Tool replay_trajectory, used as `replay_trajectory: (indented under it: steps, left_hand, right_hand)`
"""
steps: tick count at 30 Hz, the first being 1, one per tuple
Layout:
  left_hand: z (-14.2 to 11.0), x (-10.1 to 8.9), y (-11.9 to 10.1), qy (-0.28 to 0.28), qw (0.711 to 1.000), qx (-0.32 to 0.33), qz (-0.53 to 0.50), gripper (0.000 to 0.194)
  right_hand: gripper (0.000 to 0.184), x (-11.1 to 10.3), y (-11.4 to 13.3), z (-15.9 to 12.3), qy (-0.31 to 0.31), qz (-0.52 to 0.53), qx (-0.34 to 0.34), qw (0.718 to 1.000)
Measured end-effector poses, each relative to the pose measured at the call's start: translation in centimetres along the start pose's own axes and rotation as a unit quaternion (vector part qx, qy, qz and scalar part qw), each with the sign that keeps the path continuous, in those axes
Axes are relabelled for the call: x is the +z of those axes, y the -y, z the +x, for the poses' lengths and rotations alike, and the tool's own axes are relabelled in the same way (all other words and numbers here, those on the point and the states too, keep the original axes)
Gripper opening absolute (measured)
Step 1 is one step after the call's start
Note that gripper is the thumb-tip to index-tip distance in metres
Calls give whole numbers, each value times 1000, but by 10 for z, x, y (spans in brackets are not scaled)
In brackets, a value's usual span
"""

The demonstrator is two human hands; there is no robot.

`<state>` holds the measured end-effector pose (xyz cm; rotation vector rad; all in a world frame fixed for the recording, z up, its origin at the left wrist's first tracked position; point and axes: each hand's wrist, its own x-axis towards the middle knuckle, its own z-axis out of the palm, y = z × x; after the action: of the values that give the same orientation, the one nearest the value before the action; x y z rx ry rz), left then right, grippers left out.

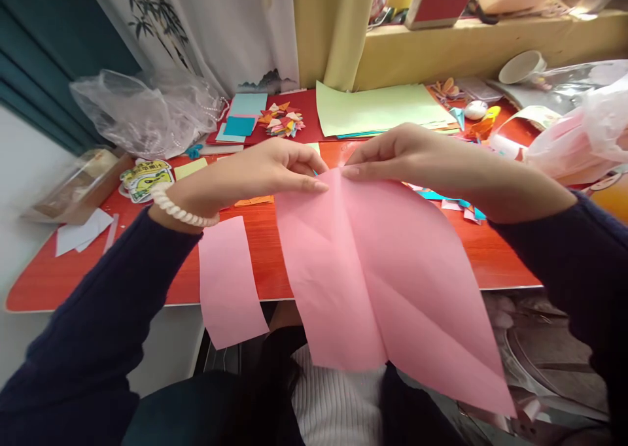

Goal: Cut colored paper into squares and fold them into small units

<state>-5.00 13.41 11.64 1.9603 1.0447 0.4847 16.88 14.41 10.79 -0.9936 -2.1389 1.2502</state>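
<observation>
A large pink sheet of paper hangs from both my hands over the table's front edge. It has a long crease running down from its top edge and a slanting one on the right part. My left hand pinches the top edge left of the crease between thumb and fingers. Close beside it, my right hand pinches the same edge just right of the crease. A smaller pink strip of paper lies to the left, its lower end sticking out past the table edge.
On the red table stand a clear plastic bag, green paper sheets, a colourful folded-paper ring and blue paper squares. A cardboard box is at the left. White bags and a paper cup crowd the right.
</observation>
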Motion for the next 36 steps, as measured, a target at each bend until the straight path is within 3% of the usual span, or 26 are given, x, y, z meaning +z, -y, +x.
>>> replay_trajectory:
  steps: [3, 7, 11, 21, 30, 33, 36]
  left_hand:
    - [1, 10, 0, -33, 998, 26, 42, 11]
    - [2, 22, 0, -64, 993, 62, 78, 9]
    - [-1, 26, -2, -72, 989, 74, 107, 9]
    - [-7, 28, -5, -81, 992, 67, 62, 11]
    - [-13, 33, -7, -123, 982, 94, 110, 13]
    - [-9, 32, 0, -114, 984, 91, 104, 14]
    - [-6, 37, 17, -126, 976, 107, 139, 22]
  right_hand:
    - [15, 4, -8, -2, -28, -25, -16, 999]
    - [23, 9, -9, -4, 12, -93, -30, 995]
    - [28, 13, -7, -7, 13, -131, -60, 990]
    - [25, 21, -13, -11, -15, -178, -105, 978]
    - [32, 27, -12, -16, -53, -96, -85, 990]
    - [32, 25, -14, -14, -44, -69, -61, 995]
    - [26, 23, -29, -7, -31, -105, -39, 993]
